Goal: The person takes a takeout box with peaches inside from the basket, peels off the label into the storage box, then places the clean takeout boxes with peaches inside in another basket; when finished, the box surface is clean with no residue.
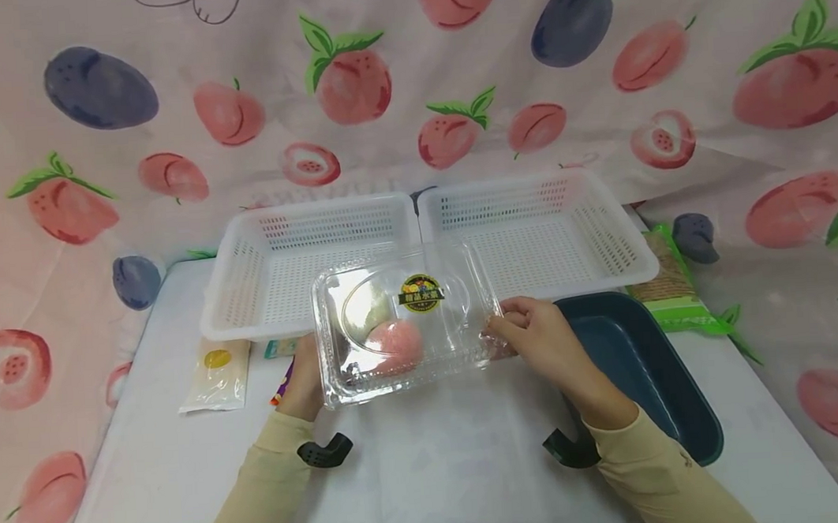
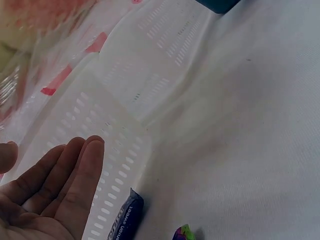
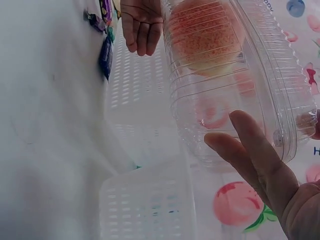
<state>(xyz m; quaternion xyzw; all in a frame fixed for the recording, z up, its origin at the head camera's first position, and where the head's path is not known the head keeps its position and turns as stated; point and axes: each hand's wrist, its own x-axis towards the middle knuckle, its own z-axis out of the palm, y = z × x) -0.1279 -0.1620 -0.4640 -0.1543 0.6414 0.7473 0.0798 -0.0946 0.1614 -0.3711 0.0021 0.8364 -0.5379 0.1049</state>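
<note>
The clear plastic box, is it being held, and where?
Yes. Both hands hold the clear box by its short ends: left hand at one, right hand at the other.

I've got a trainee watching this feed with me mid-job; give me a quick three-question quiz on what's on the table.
1. True or false: the clear clamshell box is held off the table by both hands.
2. What lies inside the box? A) a peach B) a banana C) nothing
3. How many white baskets stand behind the box?

Key: 1. True: left hand and right hand hold its two ends. 2. A. 3. Two: left basket, right basket.
</note>
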